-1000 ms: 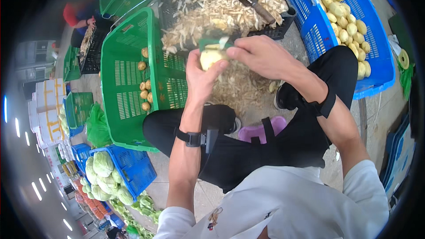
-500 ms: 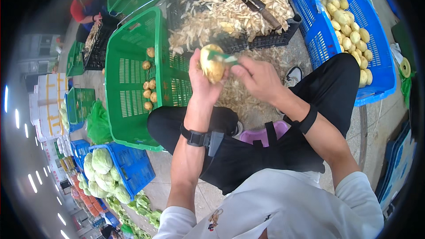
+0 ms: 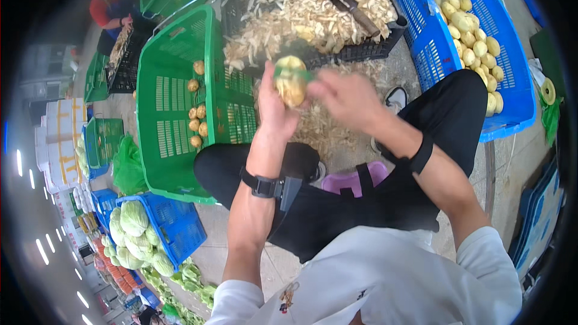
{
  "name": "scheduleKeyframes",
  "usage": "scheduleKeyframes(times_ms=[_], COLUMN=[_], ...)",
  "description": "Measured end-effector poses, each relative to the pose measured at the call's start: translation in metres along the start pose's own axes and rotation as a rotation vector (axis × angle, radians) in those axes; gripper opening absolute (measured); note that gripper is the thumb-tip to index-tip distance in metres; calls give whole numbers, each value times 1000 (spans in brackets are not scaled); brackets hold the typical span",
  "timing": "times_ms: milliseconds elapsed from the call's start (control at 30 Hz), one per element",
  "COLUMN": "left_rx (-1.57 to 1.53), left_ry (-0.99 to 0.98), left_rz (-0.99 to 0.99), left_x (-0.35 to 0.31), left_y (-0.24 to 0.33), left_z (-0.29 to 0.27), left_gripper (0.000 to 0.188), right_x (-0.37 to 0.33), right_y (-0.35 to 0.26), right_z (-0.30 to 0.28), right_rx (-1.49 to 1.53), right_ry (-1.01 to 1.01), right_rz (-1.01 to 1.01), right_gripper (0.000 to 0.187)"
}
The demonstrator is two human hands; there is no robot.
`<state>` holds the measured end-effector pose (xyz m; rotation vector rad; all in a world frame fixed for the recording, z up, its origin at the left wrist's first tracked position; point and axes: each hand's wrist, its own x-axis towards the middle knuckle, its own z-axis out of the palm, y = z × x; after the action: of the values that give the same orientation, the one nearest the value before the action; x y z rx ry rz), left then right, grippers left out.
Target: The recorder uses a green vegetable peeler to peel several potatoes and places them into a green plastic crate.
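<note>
a: what is in the left hand (image 3: 276,111)?

b: a partly peeled, oval, yellow potato (image 3: 291,91), cradled between the thumb and the fingers. it rests at the top of the palm, paler at its far end and browner toward the wrist.

a: and the right hand (image 3: 349,101)?

b: it pinches a slim green peeler (image 3: 296,74), which crosses the potato's face. motion blurs both, so no one can tell whether the blade touches the skin.

a: what lies beyond the hands?

b: a black plastic mesh crate (image 3: 361,53), heaped with thin, pale brown peelings (image 3: 283,18). on that heap, beyond the right hand, rests a dark-bladed knife with a brown handle (image 3: 365,22).

a: and left of the left hand?

b: a tall green slotted plastic crate (image 3: 167,99), with several small, round, brown potatoes (image 3: 193,86) inside.

a: right of the right hand?

b: a deep blue slotted plastic crate (image 3: 428,42), holding many smooth, pale yellow potatoes (image 3: 480,48).

a: below the hands?

b: loose brownish scraps (image 3: 337,129) strewn over the floor, and, nearer the person's body, a rounded purple plastic object (image 3: 377,173) between the legs.
</note>
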<state>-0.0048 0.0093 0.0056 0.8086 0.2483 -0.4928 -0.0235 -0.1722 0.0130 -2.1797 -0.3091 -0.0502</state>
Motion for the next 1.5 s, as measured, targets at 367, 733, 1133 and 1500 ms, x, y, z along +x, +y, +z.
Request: scheduleKeyframes(times_ms=[367,733,1133,1500], left_rx=[-2,1,72,154], left_ry=[57,4,-75,-19], left_rz=[2,51,47,136], left_x=[2,-9,-10,-15], left_y=[1,11,9,1], left_z=[1,8,1,11], left_gripper=[51,56,57,65], right_x=[-5,-5,2,4], right_y=[-2,-2,-2,-20], right_z=[-3,-6,-9,-22], right_rx=[26,101,83,112], right_ry=[30,19,6,-16], right_rz=[-98,-20,145,37], right_gripper=[35,33,40,42])
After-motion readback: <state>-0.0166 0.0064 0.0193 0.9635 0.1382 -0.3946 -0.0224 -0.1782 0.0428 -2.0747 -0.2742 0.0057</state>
